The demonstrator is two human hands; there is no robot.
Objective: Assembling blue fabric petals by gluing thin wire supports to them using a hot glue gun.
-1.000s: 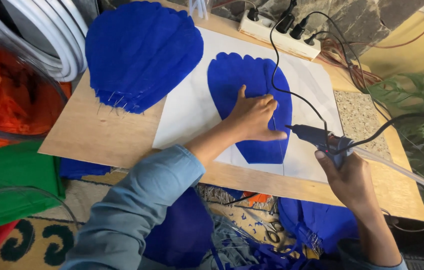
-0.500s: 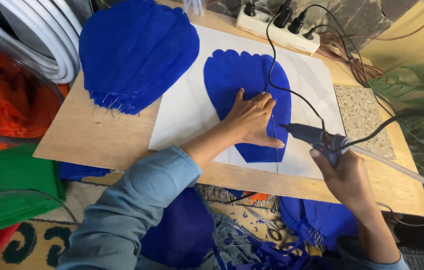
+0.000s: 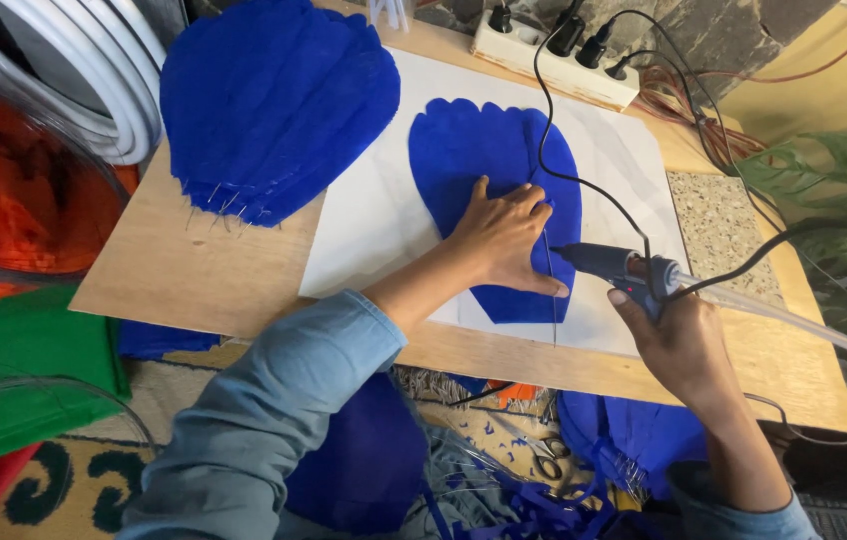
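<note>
Blue petal-shaped fabric piece (image 3: 489,180) lay flat on a white rectangular sheet (image 3: 364,230), which sat on the pale wooden board (image 3: 194,270); I used that white sheet as my landmark. My left hand (image 3: 504,240) pressed down on the petal near its right edge, fingers spread and flat on the cloth, thumb stretched toward the sheet's near edge. A thin wire (image 3: 551,290) ran along the petal's right side, just beside my fingertips. My right hand (image 3: 679,345) was off the sheet's right near corner, fingers curled tight around the handle of a blue-grey glue gun (image 3: 624,268), index finger up by the trigger; nozzle pointed left, almost touching the petal by my left thumb. A clear glue stick (image 3: 804,320) stuck out behind the gun, and its black cord (image 3: 584,190) looped across the sheet to a white power strip (image 3: 554,55) past the sheet's far edge. Stack of blue fabric petals with wire ends (image 3: 274,100) lay left of the sheet, overlapping its far left corner. Speckled stone tile (image 3: 719,235) sat just right of the sheet. Orange fabric in a clear bin (image 3: 14,210) was well left of it.
</note>
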